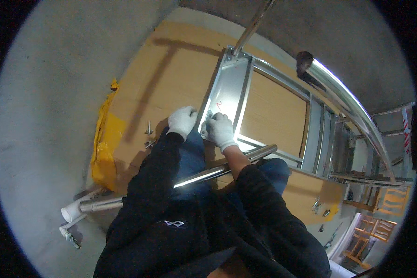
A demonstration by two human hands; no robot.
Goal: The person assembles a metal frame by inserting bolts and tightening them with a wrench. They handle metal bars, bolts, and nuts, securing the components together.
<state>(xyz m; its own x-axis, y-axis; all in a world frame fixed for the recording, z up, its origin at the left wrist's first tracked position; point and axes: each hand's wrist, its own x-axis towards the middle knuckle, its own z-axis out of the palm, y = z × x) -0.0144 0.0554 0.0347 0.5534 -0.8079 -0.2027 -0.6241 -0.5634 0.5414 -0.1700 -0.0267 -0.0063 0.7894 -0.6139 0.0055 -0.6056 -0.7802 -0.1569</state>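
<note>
A shiny metal frame (230, 85) made of flat channel and bars lies in front of me, its near-left end between my knees. My right hand (221, 130), in a white glove, is on the channel's flat face. Its fingers are pinched together at a small grey piece (210, 114) that they mostly cover. My left hand (182, 121), gloved too, is closed beside the channel's left edge, its fingertips turned away from view. A polished round tube (208, 175) runs crosswise under my forearms, close to my lap.
Cardboard (148, 60) covers the floor. Loose bolts (148, 129) lie left of my hands, more hardware (316, 204) at right. Yellow plastic sheeting (104, 157) and a white pipe (71, 213) stand by the left wall. A curved chrome tube (343, 97) arches at right; wooden chairs (384, 228) are beyond.
</note>
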